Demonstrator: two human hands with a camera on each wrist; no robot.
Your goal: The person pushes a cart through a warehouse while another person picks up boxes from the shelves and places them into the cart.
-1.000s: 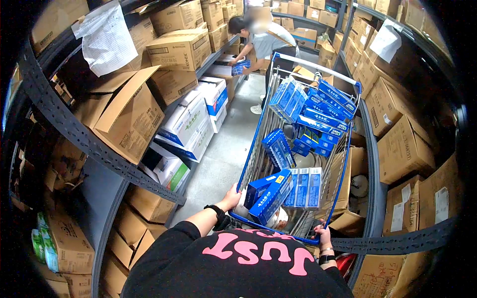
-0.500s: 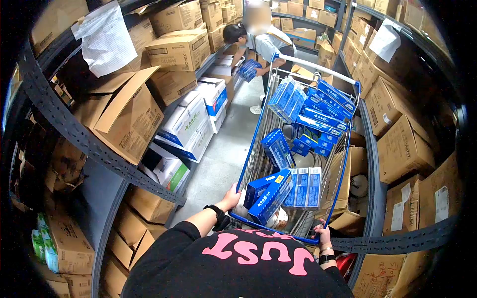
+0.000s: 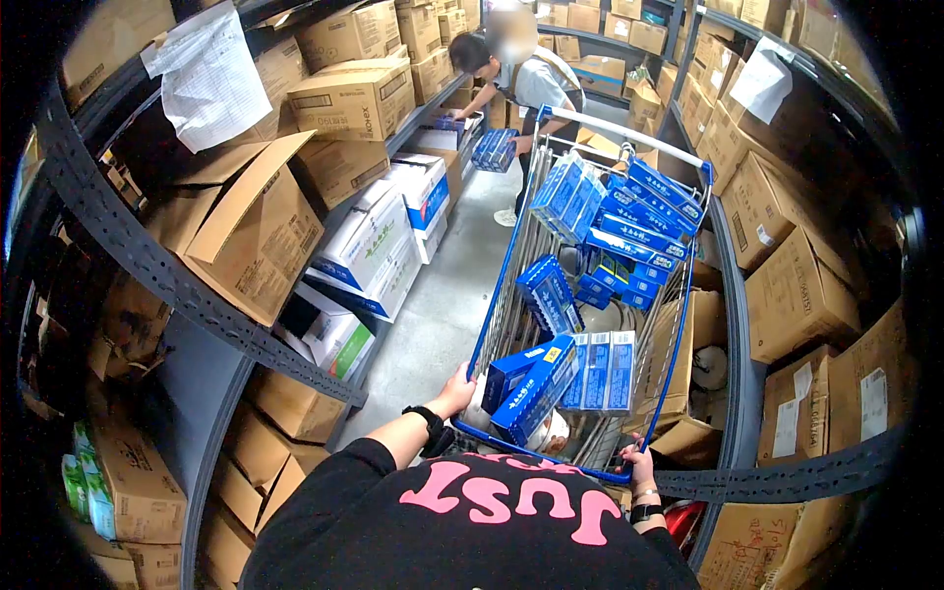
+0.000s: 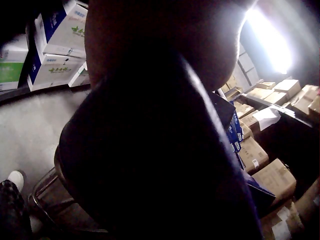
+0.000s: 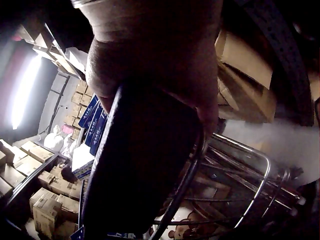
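Note:
A wire shopping cart with a blue rim [image 3: 484, 332] stands in front of me, holding several blue boxes [image 3: 539, 389]. My left hand [image 3: 457, 390] grips the rim at its near left corner. At the near right corner my right hand [image 3: 639, 462] has its fingers curled round the rim. In the left wrist view my left hand [image 4: 160, 45] is dark, its fingers hidden behind a black shape. The right wrist view has my right hand [image 5: 155, 55] above the cart's metal wires [image 5: 250, 150], with its fingertips mostly hidden.
Another person [image 3: 541, 84] bends at the left shelf beyond the cart, holding blue boxes [image 3: 494, 149]. Shelves of cardboard cartons [image 3: 798, 295] line both sides. White cartons [image 3: 366, 241] sit low on the left. Grey floor [image 3: 433, 315] shows between the cart and the left shelf.
The other person has drawn a bundle of blue boxes away from the shelf, toward the cart, and has one hand back at the shelf. My hands and the cart have barely moved.

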